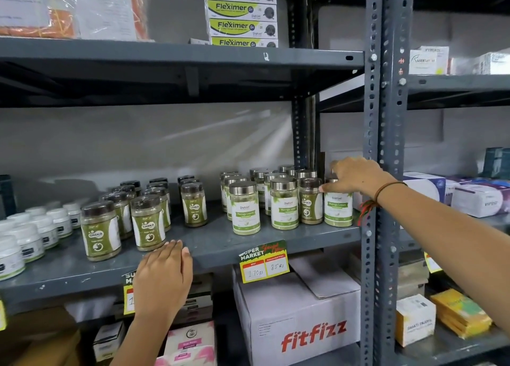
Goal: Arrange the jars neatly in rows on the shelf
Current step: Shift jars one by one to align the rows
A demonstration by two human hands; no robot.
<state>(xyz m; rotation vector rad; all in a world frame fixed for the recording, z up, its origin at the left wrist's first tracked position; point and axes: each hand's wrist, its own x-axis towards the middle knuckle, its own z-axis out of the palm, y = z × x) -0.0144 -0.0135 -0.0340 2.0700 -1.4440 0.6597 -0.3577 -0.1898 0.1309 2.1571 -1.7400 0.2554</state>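
Note:
On the grey metal shelf (215, 244) stand three groups of jars. Several white tubs (30, 236) are at the far left. Dark-lidded Gaska jars (147, 222) stand in loose rows in the middle, one Gaska jar (194, 204) apart from them. Silver-lidded Moringa jars (244, 208) fill the right end, with one dark-lidded Gaska jar (311, 201) among them. My right hand (356, 179) rests on top of the rightmost Moringa jar (338, 209), fingers curled over its lid. My left hand (165, 277) hovers at the shelf's front edge, fingers together, holding nothing.
A grey upright post (376, 172) stands just right of the jars. Price tags (264, 263) hang from the shelf edge. A fitfizz carton (298, 321) sits below. Fleximer boxes (241, 12) are stacked on the shelf above. More boxes (480, 200) fill the neighbouring rack.

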